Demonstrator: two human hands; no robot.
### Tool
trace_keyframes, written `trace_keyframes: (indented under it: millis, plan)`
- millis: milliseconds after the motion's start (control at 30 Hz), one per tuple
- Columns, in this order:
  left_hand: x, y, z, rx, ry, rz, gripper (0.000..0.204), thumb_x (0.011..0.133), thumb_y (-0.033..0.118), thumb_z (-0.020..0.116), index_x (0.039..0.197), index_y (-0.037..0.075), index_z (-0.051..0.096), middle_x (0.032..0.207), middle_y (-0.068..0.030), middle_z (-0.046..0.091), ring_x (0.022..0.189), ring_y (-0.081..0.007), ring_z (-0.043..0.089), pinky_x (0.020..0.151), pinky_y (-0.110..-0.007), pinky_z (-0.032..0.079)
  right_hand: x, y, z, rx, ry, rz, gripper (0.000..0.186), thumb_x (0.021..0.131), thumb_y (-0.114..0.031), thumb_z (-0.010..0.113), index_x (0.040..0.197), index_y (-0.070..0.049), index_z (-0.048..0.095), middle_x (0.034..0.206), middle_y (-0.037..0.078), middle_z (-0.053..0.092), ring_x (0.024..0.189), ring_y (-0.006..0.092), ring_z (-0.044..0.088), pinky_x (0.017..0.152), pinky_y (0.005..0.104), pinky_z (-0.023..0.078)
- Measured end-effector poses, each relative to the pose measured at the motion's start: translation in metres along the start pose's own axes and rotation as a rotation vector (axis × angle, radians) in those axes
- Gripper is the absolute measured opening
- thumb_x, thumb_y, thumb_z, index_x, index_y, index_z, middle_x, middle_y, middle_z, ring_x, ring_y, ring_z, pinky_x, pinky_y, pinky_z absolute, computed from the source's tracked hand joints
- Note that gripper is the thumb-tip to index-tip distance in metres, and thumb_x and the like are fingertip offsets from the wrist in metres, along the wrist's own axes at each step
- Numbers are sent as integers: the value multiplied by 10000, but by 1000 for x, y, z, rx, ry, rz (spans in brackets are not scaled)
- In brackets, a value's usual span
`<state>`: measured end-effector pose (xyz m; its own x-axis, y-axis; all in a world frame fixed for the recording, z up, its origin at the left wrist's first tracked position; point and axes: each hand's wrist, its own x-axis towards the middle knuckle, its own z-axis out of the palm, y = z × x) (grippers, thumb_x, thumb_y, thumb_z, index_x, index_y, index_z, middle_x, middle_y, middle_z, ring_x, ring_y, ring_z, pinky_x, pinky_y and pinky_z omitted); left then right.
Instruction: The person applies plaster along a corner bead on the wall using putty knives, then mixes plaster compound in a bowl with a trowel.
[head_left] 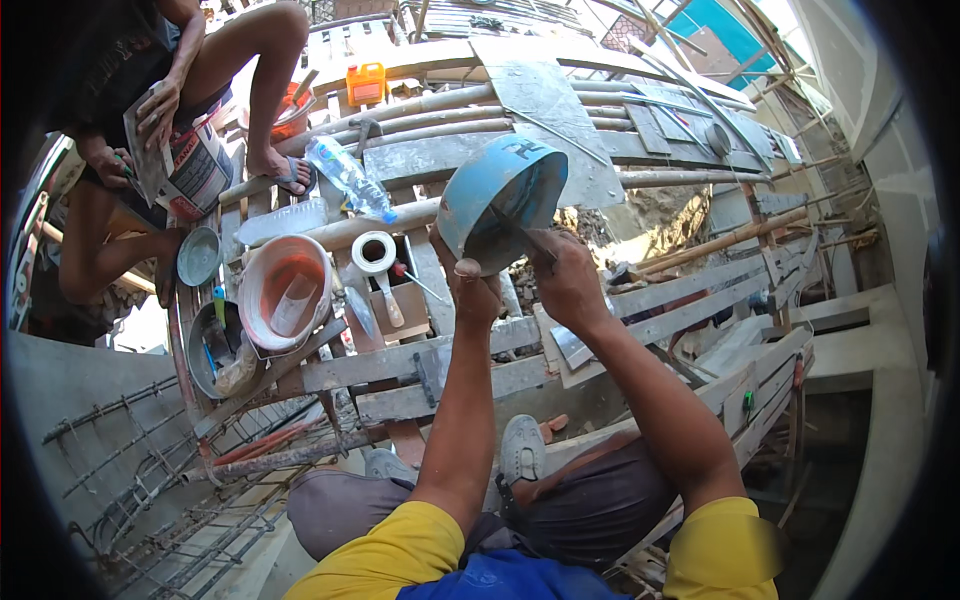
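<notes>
Lt blue bowl, tipped, thin tool w/in

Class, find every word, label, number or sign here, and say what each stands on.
White bucket by the other person: large lettering, not copied here.
Blue bowl: dark mark, not copied here.
Orange jug: label too small to read.
Clear bottle: any print too blurred.
Blue shirt: faint print, unreadable.

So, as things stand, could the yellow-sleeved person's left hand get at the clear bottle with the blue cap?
Probably not without letting go: the left hand is holding the blue bowl. The clear bottle lies uncovered to the left, so the way seems otherwise free.
</notes>
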<state>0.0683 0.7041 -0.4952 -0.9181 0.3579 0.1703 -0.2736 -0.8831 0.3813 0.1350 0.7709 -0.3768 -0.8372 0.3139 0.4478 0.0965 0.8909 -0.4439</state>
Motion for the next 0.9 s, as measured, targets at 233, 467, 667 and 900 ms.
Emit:
trace_keyframes:
  millis: [233, 467, 667, 900]
  plan:
    - [-5, -2, 3, 95, 93, -8, 1072, 623, 803, 610, 1354, 53, 382, 1220, -48, 533, 1122, -206, 534, 910, -366, 481, -5, -22, 8, 433, -377, 483, 185, 923, -109, 566, 1010, 38, 637, 822, 87, 661, 742, 119, 597, 681, 305, 478]
    - [-8, 14, 12, 90, 93, -172, 1054, 663, 866, 434, 1383, 101, 350, 1311, -65, 482, 1174, -216, 507, 949, -386, 475, -10, -25, 4, 1020, -331, 537, 184, 958, -127, 534, 1028, 18, 623, 885, 70, 643, 742, 84, 606, 640, 246, 494]
    - [10, 31, -35, 72, 400, -5, 955, 773, 761, 495, 1469, 183, 191, 1483, -42, 291, 1338, -229, 348, 1077, -445, 354, -9, 27, -4, 898, -228, 716, 224, 932, -162, 555, 918, 47, 633, 756, 44, 632, 673, 116, 616, 559, 283, 478]
    - [-2, 52, -66, 440, 899, -10, 867, 867, 574, 577, 1474, 138, 137, 1504, -78, 265, 1355, -282, 332, 1044, -499, 345, -113, 142, 67, 77, -457, 336, 204, 894, -122, 529, 845, 54, 620, 681, 131, 642, 624, 321, 625, 596, 410, 465]
